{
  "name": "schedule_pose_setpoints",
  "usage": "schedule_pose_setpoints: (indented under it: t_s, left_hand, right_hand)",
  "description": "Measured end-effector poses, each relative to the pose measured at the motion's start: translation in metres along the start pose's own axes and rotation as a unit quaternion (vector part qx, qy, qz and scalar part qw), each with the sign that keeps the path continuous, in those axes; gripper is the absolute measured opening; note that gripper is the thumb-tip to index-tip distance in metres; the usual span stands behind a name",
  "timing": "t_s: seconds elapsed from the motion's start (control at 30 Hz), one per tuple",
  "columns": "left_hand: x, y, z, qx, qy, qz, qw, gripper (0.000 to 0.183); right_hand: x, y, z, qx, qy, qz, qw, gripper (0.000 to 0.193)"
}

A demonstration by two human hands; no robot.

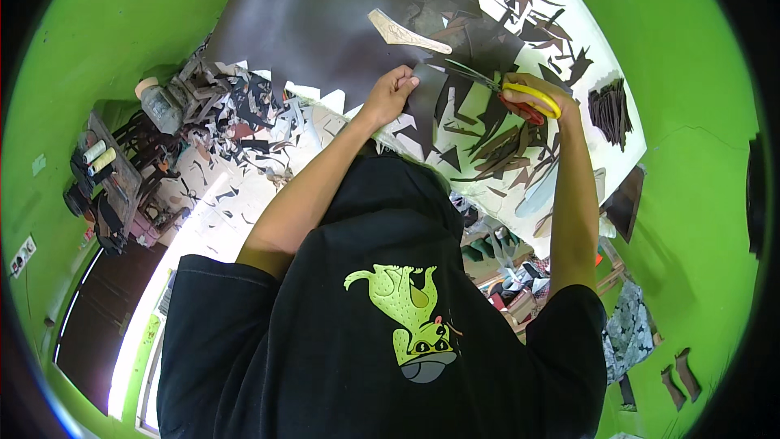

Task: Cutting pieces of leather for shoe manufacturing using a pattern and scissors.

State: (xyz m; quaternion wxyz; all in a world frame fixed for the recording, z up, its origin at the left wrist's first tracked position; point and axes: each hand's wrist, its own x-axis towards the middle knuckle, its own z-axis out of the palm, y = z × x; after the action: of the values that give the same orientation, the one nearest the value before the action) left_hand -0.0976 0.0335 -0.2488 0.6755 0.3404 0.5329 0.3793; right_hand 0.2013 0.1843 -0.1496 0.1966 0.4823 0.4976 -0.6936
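My right hand (538,97) is closed round the yellow and red handles of a pair of scissors (530,101). Their blades are parted and point left, toward a large dark brown leather-like sheet (309,20) spread over the table. At the near edge of that sheet, my left hand (392,96) pinches the material between thumb and fingers. A tan, curved template (406,34) with markings lies on the sheet, just beyond the blade tips and my left hand.
Dark offcuts (508,146) are strewn over the white tabletop (621,57), beside a stack of dark strips (610,114) at the right. Scraps litter the floor at left, near a wooden rack holding thread spools (102,161) and a clear jar (161,110). Green walls stand close by.
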Motion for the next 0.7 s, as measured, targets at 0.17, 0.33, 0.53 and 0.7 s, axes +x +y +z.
schedule_pose_setpoints:
  t_s: [0.17,0.33,0.53,0.7]
  left_hand:
    - [-0.003,0.002,0.003,-0.033,0.001,-0.016,0.999,0.013]
    - [-0.003,0.0,0.003,-0.058,-0.01,-0.022,0.998,0.013]
    - [-0.005,0.009,0.001,-0.07,-0.034,-0.057,0.995,0.016]
    - [-0.005,0.009,0.002,-0.066,-0.019,-0.046,0.997,0.018]
  right_hand:
    - [0.031,-0.01,0.001,-0.016,-0.111,-0.159,0.981,0.056]
    - [0.062,-0.014,0.015,0.032,-0.123,-0.158,0.979,0.051]
    - [0.082,-0.02,0.021,0.003,-0.105,-0.119,0.987,0.048]
    - [0.076,-0.035,0.026,-0.009,-0.098,-0.086,0.991,0.048]
